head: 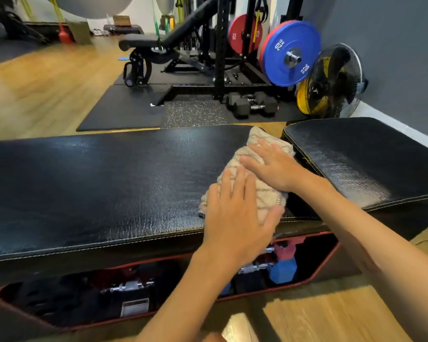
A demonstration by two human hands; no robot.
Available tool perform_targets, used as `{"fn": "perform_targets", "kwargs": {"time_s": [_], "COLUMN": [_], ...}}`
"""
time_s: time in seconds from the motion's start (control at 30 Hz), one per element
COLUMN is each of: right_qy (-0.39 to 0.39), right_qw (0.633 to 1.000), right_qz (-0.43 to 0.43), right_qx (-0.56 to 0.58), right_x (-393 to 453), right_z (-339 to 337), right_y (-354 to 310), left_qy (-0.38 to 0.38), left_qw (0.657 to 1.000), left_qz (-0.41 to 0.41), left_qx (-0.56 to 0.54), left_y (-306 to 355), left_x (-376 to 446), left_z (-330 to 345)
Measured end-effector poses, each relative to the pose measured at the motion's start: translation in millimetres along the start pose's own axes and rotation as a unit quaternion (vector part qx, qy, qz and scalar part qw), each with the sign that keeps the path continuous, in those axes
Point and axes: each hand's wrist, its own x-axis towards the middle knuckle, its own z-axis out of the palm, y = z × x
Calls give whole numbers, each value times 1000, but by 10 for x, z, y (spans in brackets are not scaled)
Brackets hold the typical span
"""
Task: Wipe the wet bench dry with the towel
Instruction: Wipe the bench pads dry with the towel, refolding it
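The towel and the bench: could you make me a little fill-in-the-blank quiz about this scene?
1. Both hands, left hand and right hand, press flat on the beige ____.
2. The bench pad's colour is ____.
3. The blue weight plate reads ____ KG.

Missing words: towel; black; 20.

Long black bench pad [109, 183]: leather-look upholstery, glossy, fine crackled grain, pale stitched seam along the edge. Shorter black seat pad [371, 156]: same cover, sheen streaked and duller in the middle. Beige towel [255, 166]: looped terry cloth, matt, fuzzy, ribbed weave. Light wooden floor [47, 77]: smooth, satin plank grain. Black floor mats [124, 109]: matt rubber; one speckled grey. Blue weight plate [292, 53]: smooth, slight gloss, shiny metal hub.
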Motion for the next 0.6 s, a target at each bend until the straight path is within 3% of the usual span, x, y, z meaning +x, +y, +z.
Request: {"fn": "perform_targets", "kwargs": {"time_s": [0.07,0.17,0.3,0.4,0.6], "right_qy": [-12,-46,-78,-65,-26], "right_qw": [1000,999,996,994,960], "right_qz": [6,-3,-32,-88,-263], "right_qx": [-2,-19,-3,-22,-92], "right_x": [-133,-363,-686,-830,-716], "right_z": [-16,-130,-333,-351,-45], "right_y": [27,30,-121,-368,-862], "left_qy": [-29,-12,11,-53,-179], "left_qw": [998,992,982,975,975], "left_qz": [61,123,159,82,-55], "left_qx": [10,10,-101,-198,-122], "left_y": [-178,-358,-683,-1195,-1903], "left_x": [-74,-149,-162,-237,-526], "left_z": [-32,-104,-392,-859,-1540]}}
